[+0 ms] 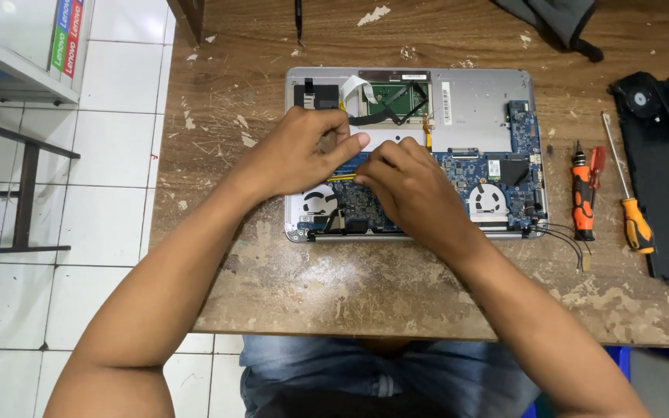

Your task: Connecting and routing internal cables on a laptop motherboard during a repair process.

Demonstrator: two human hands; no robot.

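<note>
Left hand [300,155] and right hand [408,186] are pressed together on the opened laptop [474,101].

The fingertips of both hands are pinched at a thin yellow strip [340,177] over the laptop's blue circuit board [458,166]. Right of the laptop, two orange-handled screwdrivers [582,193] are laid on the worn wooden table [350,286].

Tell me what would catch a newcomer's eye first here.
An opened laptop lies mid-table with its blue circuit board and two fans bare. Both hands meet over its centre: left hand and right hand pinching near a yellow strip. To the right lie two orange-handled screwdrivers.
</note>
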